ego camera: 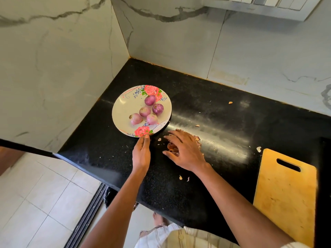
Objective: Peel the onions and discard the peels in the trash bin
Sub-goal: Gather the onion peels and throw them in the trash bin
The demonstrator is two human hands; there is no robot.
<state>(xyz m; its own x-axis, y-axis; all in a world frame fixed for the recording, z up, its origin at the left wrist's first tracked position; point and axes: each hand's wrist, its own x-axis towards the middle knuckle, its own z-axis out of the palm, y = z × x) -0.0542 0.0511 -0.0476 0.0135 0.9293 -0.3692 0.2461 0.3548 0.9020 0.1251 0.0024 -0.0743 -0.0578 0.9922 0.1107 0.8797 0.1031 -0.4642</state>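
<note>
The right hand (184,151), fingers spread, is covering the peels (172,146) directly beneath it, while the left hand (141,154) is touching the plate (125,111) rim.

Person, head view: both forearms are seen bare to the elbow. Left hand (141,154) and right hand (186,152) are ungloved. A pale cream, brown-striped cloth garment (180,237) is worn at the waist.

Bright even daylight, strong glare streak on black countertop (206,111) centre-right, soft shadows under hands, wide-angle bending at edges, slight softness near frame bottom
</note>
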